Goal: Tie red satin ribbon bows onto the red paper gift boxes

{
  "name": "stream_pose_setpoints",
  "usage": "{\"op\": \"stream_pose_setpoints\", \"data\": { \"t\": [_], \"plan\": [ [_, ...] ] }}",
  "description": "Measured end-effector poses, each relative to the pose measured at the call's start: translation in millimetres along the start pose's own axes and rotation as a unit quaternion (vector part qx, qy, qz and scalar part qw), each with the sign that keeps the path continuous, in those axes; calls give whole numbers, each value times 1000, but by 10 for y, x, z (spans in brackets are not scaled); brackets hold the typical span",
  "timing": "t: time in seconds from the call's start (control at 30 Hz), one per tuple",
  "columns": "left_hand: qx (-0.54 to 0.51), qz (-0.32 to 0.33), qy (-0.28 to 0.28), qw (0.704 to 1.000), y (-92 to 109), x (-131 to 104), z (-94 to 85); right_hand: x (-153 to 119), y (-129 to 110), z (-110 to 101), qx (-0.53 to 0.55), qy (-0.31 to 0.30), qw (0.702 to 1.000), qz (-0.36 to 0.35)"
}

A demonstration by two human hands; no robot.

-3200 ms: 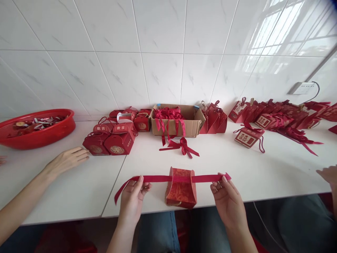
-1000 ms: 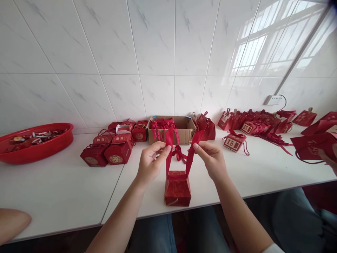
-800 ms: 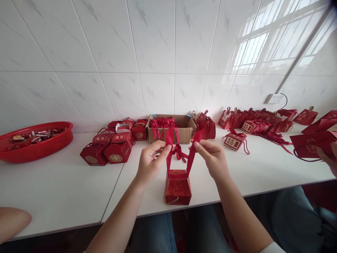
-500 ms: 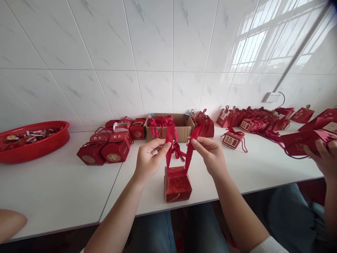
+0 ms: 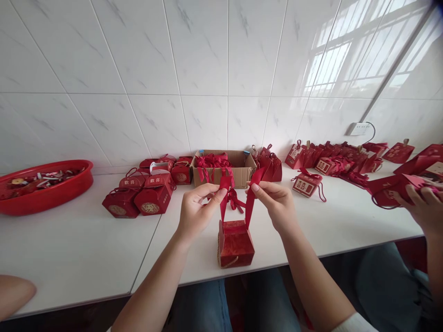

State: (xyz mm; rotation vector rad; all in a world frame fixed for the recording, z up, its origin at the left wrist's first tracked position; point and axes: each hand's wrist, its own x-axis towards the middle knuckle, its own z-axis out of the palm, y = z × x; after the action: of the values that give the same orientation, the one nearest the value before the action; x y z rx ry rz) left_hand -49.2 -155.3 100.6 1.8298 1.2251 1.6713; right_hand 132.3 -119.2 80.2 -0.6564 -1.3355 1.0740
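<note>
A small red gift box point(image 5: 236, 249) with a thin gold cord sits near the table's front edge, in front of me. Two lengths of red ribbon point(image 5: 249, 203) rise from its far side. My left hand point(image 5: 200, 207) pinches the left length between thumb and fingers; my right hand point(image 5: 273, 200) pinches the right one the same way. Both lengths are held up and apart, above the box. Just behind them lies a loose red bow point(image 5: 236, 203) on the table, partly hidden by the ribbon.
Behind my hands stands a cardboard box point(image 5: 242, 177) with red ribbons. Finished-looking red boxes point(image 5: 152, 198) cluster at left, beside a red basin point(image 5: 88, 177) of small wrapped items. More red boxes point(image 5: 306, 184) line the right. A co-worker's hand point(image 5: 420, 207) holds a red box at far right.
The small box appears slightly lower and to the right in view. My hands keep their pinch on the ribbon with almost no movement. The co-worker's hand and box have shifted slightly.
</note>
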Motion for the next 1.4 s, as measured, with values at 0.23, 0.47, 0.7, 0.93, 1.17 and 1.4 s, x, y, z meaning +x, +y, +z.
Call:
{"op": "stream_pose_setpoints", "data": {
  "t": [0.23, 0.47, 0.7, 0.93, 1.17, 1.4],
  "plan": [
    [-31, -34, -3, 999, -40, -16, 22, -19, 18, 26, 3, 2, 1000, 13],
    [-50, -30, -102, 993, 53, 32, 78, 46, -44, 90, 26, -54, 998, 32],
    [-14, -17, -152, 988, 65, 75, 120, 22, -52, 81, 29, -180, 983, -7],
    [-105, -133, -246, 954, -22, 118, 60, 104, 26, -29, -30, -233, 967, -97],
    [-182, -255, -274, 909, -141, 151, 36, 187, 47, -170, -311, -260, 836, -370],
    [-167, -183, -270, 931, -92, 120, 11, 187, 95, -202, -373, -190, 821, -389]
  ]
}}
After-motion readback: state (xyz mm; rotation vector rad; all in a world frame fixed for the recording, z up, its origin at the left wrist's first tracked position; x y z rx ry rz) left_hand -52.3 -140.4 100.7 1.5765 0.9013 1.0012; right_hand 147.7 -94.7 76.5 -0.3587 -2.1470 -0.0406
